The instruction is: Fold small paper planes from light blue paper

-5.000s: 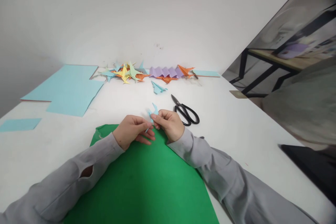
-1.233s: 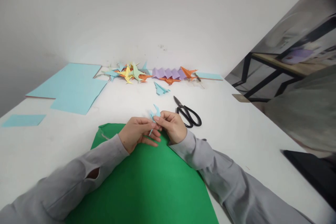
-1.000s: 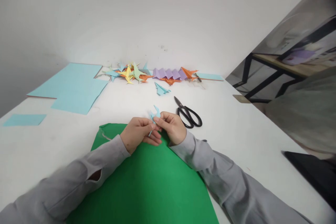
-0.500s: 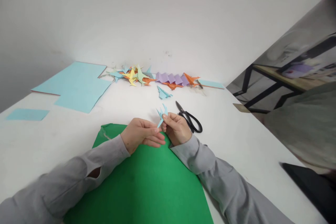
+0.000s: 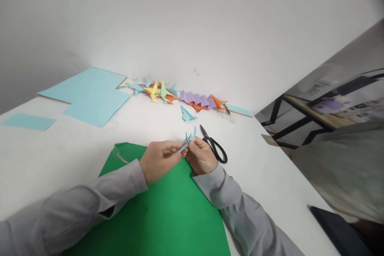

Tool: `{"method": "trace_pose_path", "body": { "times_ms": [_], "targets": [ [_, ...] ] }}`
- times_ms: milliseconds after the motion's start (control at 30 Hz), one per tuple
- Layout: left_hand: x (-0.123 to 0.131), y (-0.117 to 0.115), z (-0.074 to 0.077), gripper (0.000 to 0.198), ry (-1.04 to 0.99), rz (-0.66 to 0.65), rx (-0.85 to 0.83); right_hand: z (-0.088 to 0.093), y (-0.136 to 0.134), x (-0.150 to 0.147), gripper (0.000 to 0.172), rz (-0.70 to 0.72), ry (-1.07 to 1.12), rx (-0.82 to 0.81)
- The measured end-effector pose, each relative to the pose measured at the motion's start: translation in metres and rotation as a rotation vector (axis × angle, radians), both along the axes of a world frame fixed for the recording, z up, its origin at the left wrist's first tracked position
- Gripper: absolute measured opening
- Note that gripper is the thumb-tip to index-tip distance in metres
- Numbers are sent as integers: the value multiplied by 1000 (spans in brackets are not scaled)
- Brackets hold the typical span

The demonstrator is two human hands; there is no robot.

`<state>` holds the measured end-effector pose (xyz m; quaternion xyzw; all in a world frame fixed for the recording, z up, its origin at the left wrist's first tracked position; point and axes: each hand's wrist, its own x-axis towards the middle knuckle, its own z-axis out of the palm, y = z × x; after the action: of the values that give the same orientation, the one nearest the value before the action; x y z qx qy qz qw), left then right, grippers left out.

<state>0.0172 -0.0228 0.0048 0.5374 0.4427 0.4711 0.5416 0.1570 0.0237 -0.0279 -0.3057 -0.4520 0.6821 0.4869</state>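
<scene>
A small light-blue folded paper figure (image 5: 188,141) is pinched between both my hands above the far edge of a green paper sheet (image 5: 156,216). My left hand (image 5: 159,160) has its fingers curled and grips the figure's lower end. My right hand (image 5: 201,155) is closed on its upper part with thumb and fingers. Both arms wear grey sleeves and rest over the green sheet on the white table (image 5: 60,156).
Black scissors (image 5: 214,149) lie just right of my right hand. Another blue folded figure (image 5: 187,114) sits behind them. Several coloured folded figures (image 5: 159,90) and a purple pleated strip (image 5: 196,99) line the wall. Light-blue sheets (image 5: 90,96) lie far left. Another person's grey-clad body (image 5: 345,168) is at right.
The view has tilted and shifted. My hands have turned the blue figure so it lies more slanted, and my left fingers have curled in closer to it.
</scene>
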Motion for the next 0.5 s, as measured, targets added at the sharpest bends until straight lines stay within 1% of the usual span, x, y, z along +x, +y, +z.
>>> {"method": "trace_pose_path", "body": {
  "times_ms": [33,100,200,267,333,400,500],
  "targets": [
    [0,-2,-1,16,71,10,84,-1,0,0,30,-10,-8,15],
    [0,-3,-3,15,172,34,183,-3,-1,0,30,-26,-27,52],
    [-3,1,-5,16,185,30,222,-3,-1,1,29,-34,-60,126],
    [-8,7,-6,14,134,-11,203,-2,-2,2,27,-39,-95,183],
    [-14,14,-6,10,69,-42,143,-1,-3,3,22,-44,-151,240],
    [-20,20,-5,9,-8,-47,57,1,-4,2,15,-59,-219,308],
    [-27,27,-4,8,-86,-81,-3,3,-8,1,5,-114,-326,434]
  ]
}}
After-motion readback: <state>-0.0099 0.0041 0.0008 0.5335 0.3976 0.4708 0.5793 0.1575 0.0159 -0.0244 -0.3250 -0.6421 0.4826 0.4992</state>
